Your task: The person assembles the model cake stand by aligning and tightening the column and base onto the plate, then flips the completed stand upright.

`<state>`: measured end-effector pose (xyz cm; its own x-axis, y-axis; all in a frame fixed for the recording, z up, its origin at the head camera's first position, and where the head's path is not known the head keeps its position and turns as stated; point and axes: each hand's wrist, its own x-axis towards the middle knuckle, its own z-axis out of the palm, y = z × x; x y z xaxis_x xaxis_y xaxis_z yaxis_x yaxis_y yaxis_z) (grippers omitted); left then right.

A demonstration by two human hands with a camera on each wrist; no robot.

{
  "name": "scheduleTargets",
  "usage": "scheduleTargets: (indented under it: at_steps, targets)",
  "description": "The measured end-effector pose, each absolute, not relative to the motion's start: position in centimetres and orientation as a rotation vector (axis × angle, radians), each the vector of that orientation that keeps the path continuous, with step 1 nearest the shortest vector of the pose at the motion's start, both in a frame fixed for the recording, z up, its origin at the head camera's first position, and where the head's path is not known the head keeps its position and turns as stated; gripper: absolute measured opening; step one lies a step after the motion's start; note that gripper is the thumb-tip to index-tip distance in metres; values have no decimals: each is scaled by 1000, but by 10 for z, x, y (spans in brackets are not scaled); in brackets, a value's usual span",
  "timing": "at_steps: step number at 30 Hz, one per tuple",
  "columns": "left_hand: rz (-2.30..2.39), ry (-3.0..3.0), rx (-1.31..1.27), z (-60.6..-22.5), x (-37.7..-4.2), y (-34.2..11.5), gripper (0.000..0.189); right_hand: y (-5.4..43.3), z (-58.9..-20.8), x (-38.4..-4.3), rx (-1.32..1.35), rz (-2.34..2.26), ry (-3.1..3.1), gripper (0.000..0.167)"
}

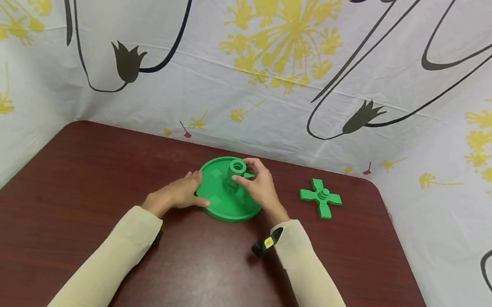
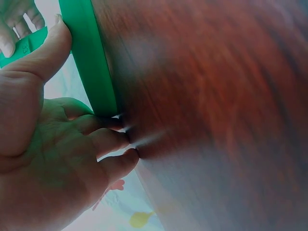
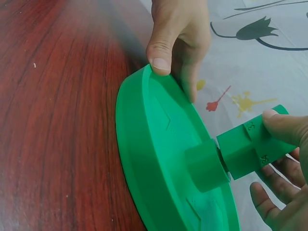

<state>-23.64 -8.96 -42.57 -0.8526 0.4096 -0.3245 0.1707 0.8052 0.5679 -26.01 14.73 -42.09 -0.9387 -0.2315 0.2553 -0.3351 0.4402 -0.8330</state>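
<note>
A green round base [image 1: 218, 209] with a raised rim lies on the table. My left hand [image 1: 177, 194] holds its left edge, thumb on the rim and fingers along the outer side. With thumb and fingers, my right hand [image 1: 264, 189] grips a hollow green cylinder [image 3: 240, 149] with raised markings. It stands over the short round post [image 3: 208, 166] at the base's middle; a thin dark gap shows between them in the right wrist view. The left wrist view shows the rim [image 2: 91, 62] beside my left thumb. Whether the cylinder and post are joined inside is hidden.
A green four-armed cross piece [image 1: 325, 196] with a round stub in its middle lies on the table to the right of the base. The dark red-brown table [image 1: 198, 277] ends at a patterned white cloth [image 1: 199, 85] behind and at the sides.
</note>
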Motion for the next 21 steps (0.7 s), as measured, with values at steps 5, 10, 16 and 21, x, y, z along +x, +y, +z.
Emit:
scheduleTargets:
  at_steps: [5, 10, 16, 21]
  targets:
    - [751, 2548, 427, -425, -235, -90, 97, 145, -422, -259, 482, 1472, -2598, 49]
    - [761, 2542, 420, -425, -234, -90, 97, 147, -421, -258, 495, 1508, -2645, 59]
    - [757, 2549, 430, -426, -235, -89, 97, 153, -421, -259, 595, 1672, -2608, 58]
    - [755, 2552, 433, -425, -235, -90, 97, 155, -421, -260, 605, 1722, -2588, 56]
